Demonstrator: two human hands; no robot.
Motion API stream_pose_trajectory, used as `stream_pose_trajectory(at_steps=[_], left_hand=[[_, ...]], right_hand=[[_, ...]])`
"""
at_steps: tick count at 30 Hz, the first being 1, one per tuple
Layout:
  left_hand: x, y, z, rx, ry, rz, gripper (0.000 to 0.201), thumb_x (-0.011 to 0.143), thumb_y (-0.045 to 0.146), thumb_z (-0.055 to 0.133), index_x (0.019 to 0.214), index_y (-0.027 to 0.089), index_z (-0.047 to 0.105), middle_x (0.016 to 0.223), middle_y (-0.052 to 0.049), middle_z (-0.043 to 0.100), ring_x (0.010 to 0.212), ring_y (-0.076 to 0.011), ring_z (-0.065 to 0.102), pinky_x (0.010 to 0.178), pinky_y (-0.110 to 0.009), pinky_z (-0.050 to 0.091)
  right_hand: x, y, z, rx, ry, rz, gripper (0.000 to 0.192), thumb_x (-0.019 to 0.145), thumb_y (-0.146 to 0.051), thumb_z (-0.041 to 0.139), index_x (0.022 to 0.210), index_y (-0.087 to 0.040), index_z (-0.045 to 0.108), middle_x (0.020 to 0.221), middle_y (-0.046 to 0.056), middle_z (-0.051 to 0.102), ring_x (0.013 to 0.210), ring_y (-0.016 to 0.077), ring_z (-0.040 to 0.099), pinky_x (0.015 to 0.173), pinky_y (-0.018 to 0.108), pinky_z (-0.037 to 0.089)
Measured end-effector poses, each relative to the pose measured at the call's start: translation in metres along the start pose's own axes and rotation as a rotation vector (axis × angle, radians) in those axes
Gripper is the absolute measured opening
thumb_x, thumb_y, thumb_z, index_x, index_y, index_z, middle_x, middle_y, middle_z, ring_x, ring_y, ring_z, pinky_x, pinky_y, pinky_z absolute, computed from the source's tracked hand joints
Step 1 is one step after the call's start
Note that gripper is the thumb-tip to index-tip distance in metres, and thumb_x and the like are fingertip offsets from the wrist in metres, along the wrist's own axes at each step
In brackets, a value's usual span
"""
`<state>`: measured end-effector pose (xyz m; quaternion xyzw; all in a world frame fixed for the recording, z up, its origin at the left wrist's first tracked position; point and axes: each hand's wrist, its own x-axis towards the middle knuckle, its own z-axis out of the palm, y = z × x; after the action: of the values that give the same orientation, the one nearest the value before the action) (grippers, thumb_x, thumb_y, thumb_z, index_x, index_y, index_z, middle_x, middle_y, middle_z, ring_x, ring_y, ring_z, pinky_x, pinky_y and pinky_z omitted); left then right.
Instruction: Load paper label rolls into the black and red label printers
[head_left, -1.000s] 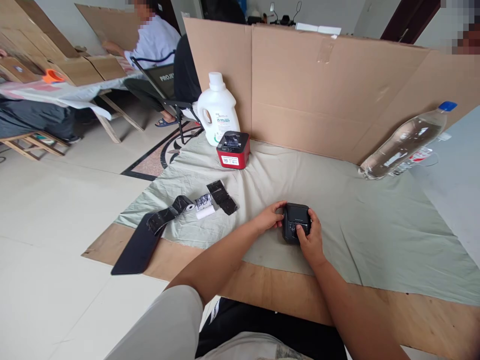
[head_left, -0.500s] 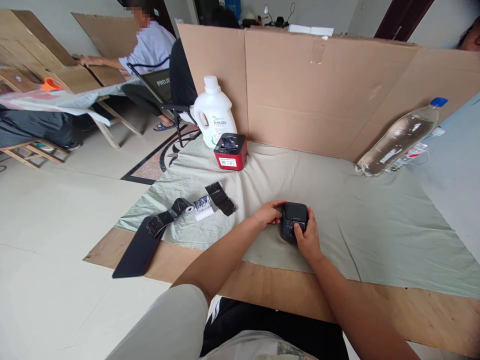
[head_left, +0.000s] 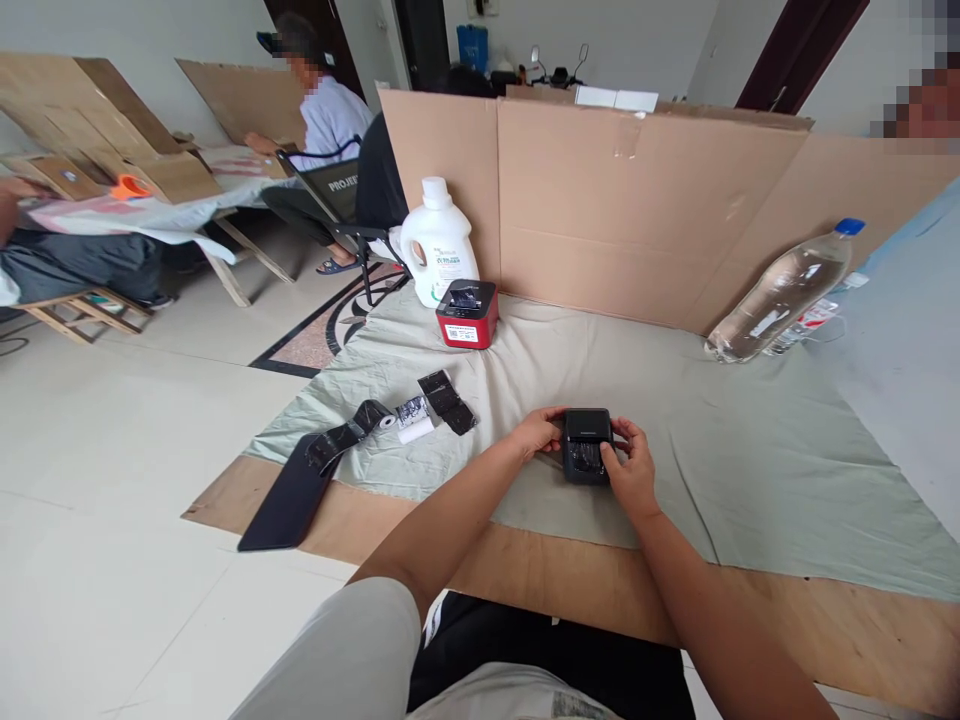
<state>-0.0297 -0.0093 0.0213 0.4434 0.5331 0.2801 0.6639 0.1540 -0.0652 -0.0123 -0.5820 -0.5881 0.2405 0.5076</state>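
Small black printer (head_left: pixel 587 445), judged light and rigid (smooth casing): left hand (head_left: pixel 537 432) and right hand (head_left: pixel 632 468) clasp its sides.

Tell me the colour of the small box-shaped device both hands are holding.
Black device, clearest in the head view.

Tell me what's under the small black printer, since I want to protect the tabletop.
The black printer sits on the green cloth, held between left hand and right hand. Beneath the cloth is hidden there.
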Motion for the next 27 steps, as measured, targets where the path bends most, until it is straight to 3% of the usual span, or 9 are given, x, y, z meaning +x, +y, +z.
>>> stream_pose_trajectory(at_steps=[3,7,9,13,18,21,23,27], left_hand=[[0.0,-0.001,0.001,0.006,0.002,0.0,0.074,0.066,-0.003,0.054,0.138,0.017,0.053,0.088,-0.004,0.071,0.043,-0.0028,0.049,0.041,-0.015,0.031],[0.001,-0.003,0.002,-0.017,0.011,0.012,0.073,0.066,-0.003,0.057,0.135,0.022,0.055,0.123,-0.007,0.066,0.044,-0.0003,0.049,0.039,-0.015,0.033],[0.001,-0.003,0.002,-0.026,0.009,0.034,0.073,0.066,-0.003,0.057,0.134,0.023,0.056,0.131,-0.007,0.062,0.044,-0.0001,0.05,0.039,-0.015,0.034],[-0.001,-0.004,0.0,-0.008,-0.006,0.045,0.069,0.069,-0.003,0.056,0.134,0.02,0.056,0.121,-0.008,0.067,0.045,-0.0014,0.051,0.041,-0.016,0.036],[-0.002,-0.006,0.005,0.054,0.012,0.09,0.066,0.074,0.002,0.058,0.137,0.021,0.053,0.108,-0.006,0.071,0.046,-0.0036,0.052,0.045,-0.018,0.04],[-0.008,-0.013,0.011,0.204,0.107,0.165,0.058,0.078,0.008,0.058,0.135,0.019,0.054,0.103,-0.006,0.071,0.053,-0.0077,0.056,0.052,-0.021,0.047],[-0.019,-0.018,0.011,0.371,0.192,0.297,0.048,0.079,0.011,0.059,0.127,0.018,0.061,0.105,-0.007,0.069,0.064,-0.0114,0.06,0.065,-0.025,0.052],[-0.054,-0.027,-0.018,0.657,0.348,0.516,0.03,0.082,0.016,0.057,0.11,0.018,0.069,0.11,-0.008,0.066,0.086,-0.0176,0.062,0.089,-0.033,0.051]], right_hand=[[-0.005,0.004,0.005,0.009,0.006,0.036,0.05,0.08,-0.039,0.057,0.124,-0.018,0.048,0.128,0.016,0.057,0.114,0.0254,0.058,0.089,0.043,0.052],[-0.006,0.012,0.005,0.001,0.107,0.103,0.042,0.076,-0.048,0.062,0.105,-0.018,0.055,0.109,0.012,0.061,0.095,0.0227,0.061,0.083,0.042,0.053],[-0.002,0.012,0.0,-0.027,0.124,0.086,0.039,0.076,-0.051,0.063,0.096,-0.018,0.057,0.102,0.01,0.062,0.093,0.0224,0.06,0.083,0.042,0.053],[0.007,0.006,-0.007,-0.054,0.082,0.006,0.039,0.083,-0.052,0.056,0.103,-0.019,0.061,0.106,0.011,0.064,0.103,0.0246,0.058,0.087,0.043,0.05],[0.014,0.004,-0.003,-0.019,0.081,-0.057,0.039,0.085,-0.047,0.055,0.112,-0.019,0.053,0.114,0.013,0.063,0.102,0.0228,0.061,0.087,0.042,0.051],[0.019,0.002,-0.003,-0.158,-0.005,-0.183,0.026,0.087,-0.043,0.052,0.1,-0.02,0.058,0.103,0.01,0.066,0.097,0.0226,0.061,0.087,0.042,0.05],[0.024,0.0,-0.006,-0.293,-0.109,-0.292,0.025,0.089,-0.04,0.048,0.095,-0.021,0.063,0.098,0.01,0.068,0.099,0.0245,0.06,0.091,0.044,0.048],[0.035,-0.008,-0.013,-0.589,-0.329,-0.402,0.036,0.093,-0.035,0.039,0.11,-0.02,0.067,0.108,0.011,0.071,0.106,0.0284,0.057,0.095,0.047,0.044]])
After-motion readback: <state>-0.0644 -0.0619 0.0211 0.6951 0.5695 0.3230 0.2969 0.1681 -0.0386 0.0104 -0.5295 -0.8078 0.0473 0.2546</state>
